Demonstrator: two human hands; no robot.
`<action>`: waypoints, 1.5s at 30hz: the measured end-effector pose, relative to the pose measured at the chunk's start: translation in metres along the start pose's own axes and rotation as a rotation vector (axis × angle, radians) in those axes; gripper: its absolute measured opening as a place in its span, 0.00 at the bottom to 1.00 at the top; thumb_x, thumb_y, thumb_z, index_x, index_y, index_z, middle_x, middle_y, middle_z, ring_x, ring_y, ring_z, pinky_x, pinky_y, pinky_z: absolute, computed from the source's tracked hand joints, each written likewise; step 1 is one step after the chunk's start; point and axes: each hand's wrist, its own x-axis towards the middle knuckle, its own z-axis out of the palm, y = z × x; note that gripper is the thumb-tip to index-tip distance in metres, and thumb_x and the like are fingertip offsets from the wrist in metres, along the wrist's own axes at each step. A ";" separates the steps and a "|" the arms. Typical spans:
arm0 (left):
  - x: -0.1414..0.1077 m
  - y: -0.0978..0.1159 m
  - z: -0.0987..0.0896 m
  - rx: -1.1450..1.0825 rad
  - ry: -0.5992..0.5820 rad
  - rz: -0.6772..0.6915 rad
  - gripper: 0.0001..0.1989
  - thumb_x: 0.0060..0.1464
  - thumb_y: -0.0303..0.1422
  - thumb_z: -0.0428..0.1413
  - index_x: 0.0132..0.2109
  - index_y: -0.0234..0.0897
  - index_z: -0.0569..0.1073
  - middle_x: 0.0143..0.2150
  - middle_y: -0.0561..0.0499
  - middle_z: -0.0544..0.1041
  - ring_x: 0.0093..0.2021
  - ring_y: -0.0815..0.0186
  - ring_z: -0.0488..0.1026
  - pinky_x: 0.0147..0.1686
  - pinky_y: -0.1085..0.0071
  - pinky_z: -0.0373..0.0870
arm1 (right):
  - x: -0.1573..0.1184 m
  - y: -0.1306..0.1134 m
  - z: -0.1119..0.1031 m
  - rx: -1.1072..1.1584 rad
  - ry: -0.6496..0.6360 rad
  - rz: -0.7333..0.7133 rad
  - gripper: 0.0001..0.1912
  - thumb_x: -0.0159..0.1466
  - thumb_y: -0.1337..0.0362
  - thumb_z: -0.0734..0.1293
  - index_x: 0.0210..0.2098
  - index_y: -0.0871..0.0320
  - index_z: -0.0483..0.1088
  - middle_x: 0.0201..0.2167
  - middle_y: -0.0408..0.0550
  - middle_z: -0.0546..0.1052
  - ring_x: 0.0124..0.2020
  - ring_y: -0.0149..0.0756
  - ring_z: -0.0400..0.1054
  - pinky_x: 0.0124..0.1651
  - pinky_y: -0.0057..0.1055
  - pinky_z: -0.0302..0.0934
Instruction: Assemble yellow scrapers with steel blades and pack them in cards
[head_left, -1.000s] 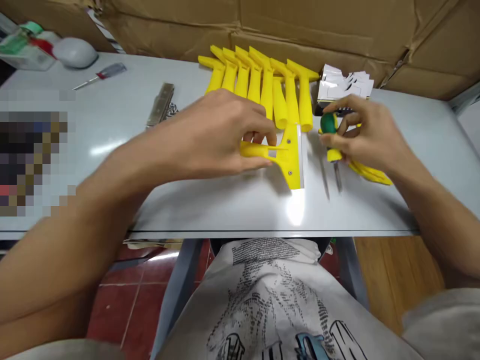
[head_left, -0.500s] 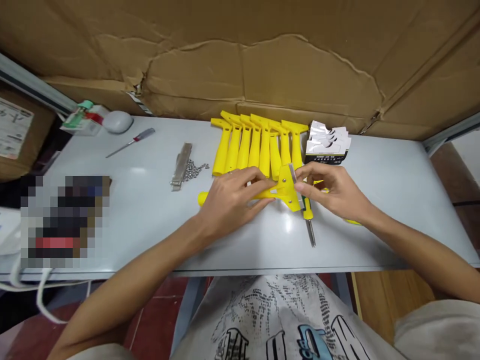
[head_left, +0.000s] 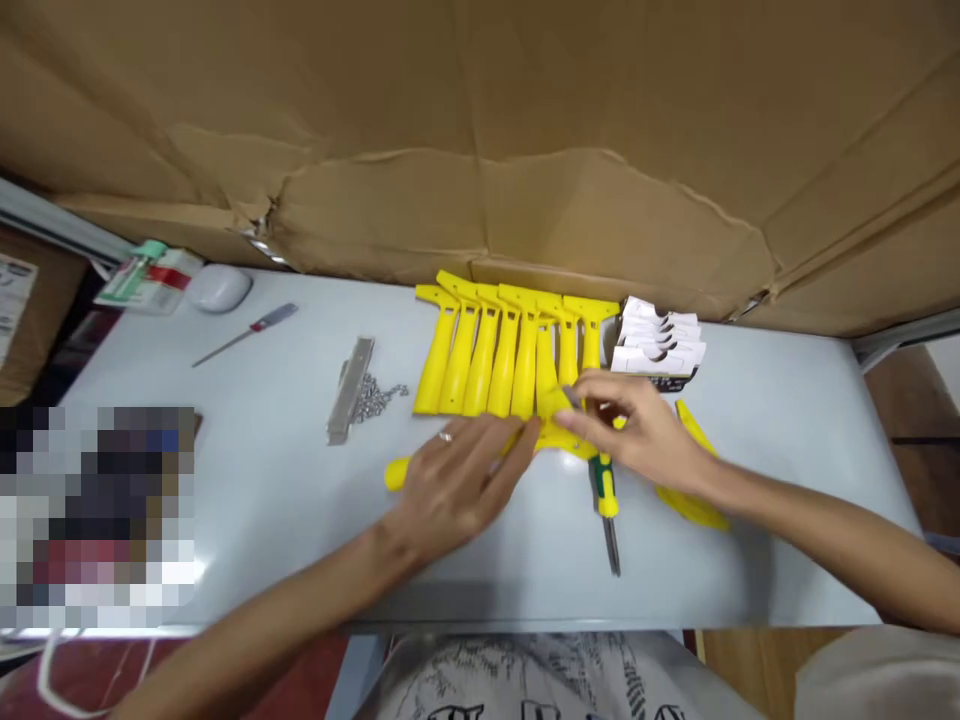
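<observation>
My left hand [head_left: 461,475], a ring on one finger, is wrapped round a yellow scraper [head_left: 574,440] lying level above the table, its handle end poking out to the left. My right hand [head_left: 645,435] is at the scraper's head, thumb and forefinger pinching its edge by a greyish blade [head_left: 572,397]; blur hides how the blade sits. Under the right hand, a yellow-and-green screwdriver [head_left: 606,490] lies with its shaft towards me. Several yellow scraper handles [head_left: 480,360] lie in a row just beyond my hands.
Slotted white-and-black packets [head_left: 660,345] stand behind my right hand, and yellow plastic pieces [head_left: 694,505] lie beside it. Leftward are a metal strip [head_left: 350,390], small screws [head_left: 371,400], another screwdriver [head_left: 247,333] and a rounded white object [head_left: 219,288]. Cardboard [head_left: 480,210] walls the back.
The view has tilted up, so the table sits lower. My right hand has shifted along the scraper's head towards its far corner. My left hand keeps its hold.
</observation>
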 end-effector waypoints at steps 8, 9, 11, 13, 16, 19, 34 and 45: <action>0.011 -0.032 -0.023 -0.373 0.016 -0.737 0.26 0.71 0.59 0.66 0.63 0.48 0.87 0.62 0.47 0.91 0.52 0.50 0.86 0.57 0.49 0.84 | -0.009 0.076 -0.081 -1.003 0.435 -0.025 0.14 0.69 0.57 0.86 0.47 0.56 0.85 0.48 0.60 0.85 0.52 0.51 0.73 0.48 0.42 0.59; 0.010 -0.033 -0.021 -0.461 0.068 -0.784 0.27 0.68 0.61 0.67 0.59 0.47 0.88 0.60 0.46 0.91 0.51 0.51 0.85 0.56 0.50 0.84 | -0.011 0.085 -0.079 -1.018 0.427 -0.012 0.17 0.66 0.59 0.88 0.47 0.57 0.85 0.50 0.61 0.85 0.55 0.51 0.72 0.47 0.41 0.57; 0.008 -0.031 -0.017 -0.632 0.140 -0.835 0.25 0.63 0.62 0.70 0.47 0.45 0.87 0.53 0.45 0.91 0.49 0.53 0.85 0.55 0.53 0.83 | -0.011 0.096 -0.073 -1.024 0.415 -0.012 0.18 0.68 0.55 0.87 0.47 0.58 0.83 0.56 0.62 0.83 0.58 0.49 0.70 0.47 0.38 0.56; 0.008 -0.031 -0.013 -0.768 0.180 -0.857 0.26 0.63 0.62 0.70 0.39 0.44 0.83 0.48 0.45 0.89 0.48 0.54 0.85 0.53 0.55 0.83 | -0.008 0.099 -0.070 -0.971 0.421 -0.041 0.20 0.75 0.46 0.82 0.44 0.57 0.79 0.58 0.62 0.81 0.58 0.47 0.67 0.47 0.37 0.58; 0.007 -0.038 -0.011 -0.858 0.191 -0.829 0.27 0.68 0.65 0.65 0.44 0.44 0.81 0.50 0.42 0.89 0.52 0.51 0.86 0.49 0.56 0.85 | -0.007 0.094 -0.070 -0.807 0.496 -0.116 0.29 0.75 0.36 0.78 0.36 0.54 0.75 0.54 0.62 0.79 0.55 0.48 0.66 0.51 0.40 0.62; 0.006 -0.052 -0.012 -0.786 0.141 -0.704 0.33 0.77 0.67 0.50 0.63 0.49 0.82 0.63 0.40 0.87 0.59 0.50 0.86 0.55 0.52 0.88 | -0.018 0.075 -0.060 -0.719 0.615 -0.193 0.30 0.78 0.34 0.72 0.35 0.54 0.77 0.50 0.60 0.79 0.54 0.51 0.69 0.54 0.46 0.66; 0.070 0.014 0.011 -1.509 0.910 -1.018 0.10 0.79 0.42 0.65 0.44 0.50 0.82 0.53 0.49 0.88 0.71 0.54 0.81 0.75 0.58 0.83 | -0.066 0.033 0.047 0.480 0.646 -0.177 0.34 0.71 0.29 0.77 0.33 0.54 0.77 0.37 0.46 0.72 0.37 0.32 0.64 0.39 0.32 0.66; 0.080 0.045 0.003 -1.622 1.034 -0.842 0.15 0.66 0.40 0.81 0.47 0.42 0.83 0.45 0.53 0.84 0.54 0.64 0.86 0.72 0.65 0.83 | -0.072 0.023 0.094 0.744 0.691 -0.110 0.34 0.60 0.41 0.90 0.40 0.52 0.67 0.38 0.38 0.76 0.34 0.26 0.71 0.38 0.26 0.73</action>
